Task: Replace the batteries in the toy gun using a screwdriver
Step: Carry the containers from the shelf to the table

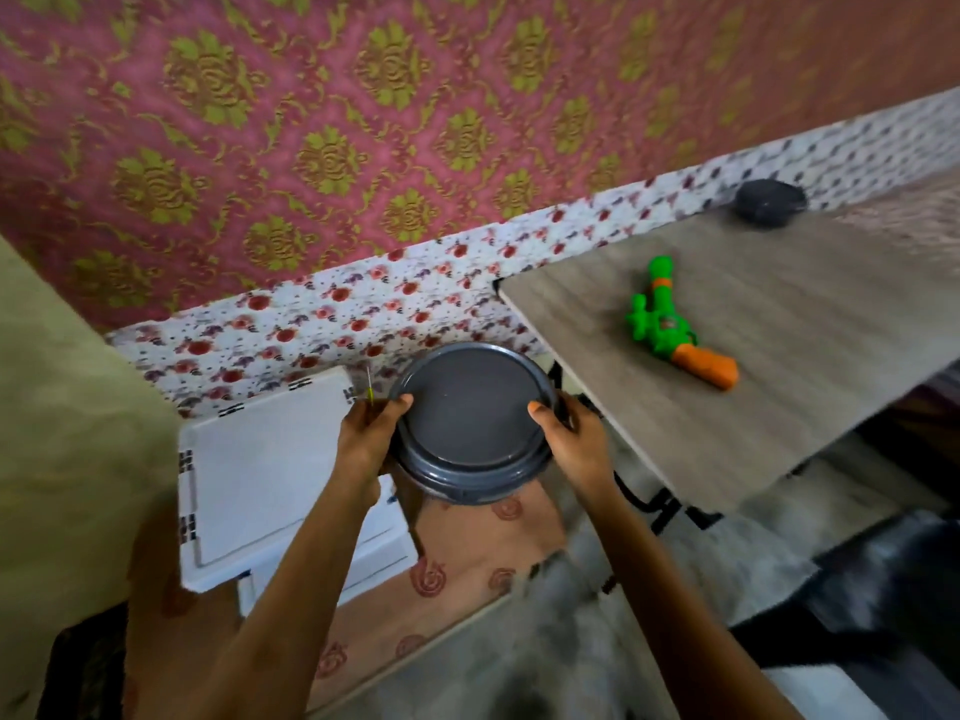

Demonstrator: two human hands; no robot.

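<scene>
A green and orange toy gun [675, 324] lies on the grey wooden table [779, 407] at the right, away from both hands. I hold a round dark grey lidded container [470, 418] between my hands, left of the table. My left hand [369, 433] grips its left rim, thumb on the lid. A thin screwdriver shaft with a yellow part [369, 389] sticks up from that hand. My right hand [569, 433] grips the right rim, thumb on the lid. No batteries are in view.
A white box [260, 475] sits under my left arm. A second dark round container [769, 202] stands at the table's far edge by the flowered wall. Black table legs [654, 504] run below the tabletop. Patterned floor and a grey rug lie underneath.
</scene>
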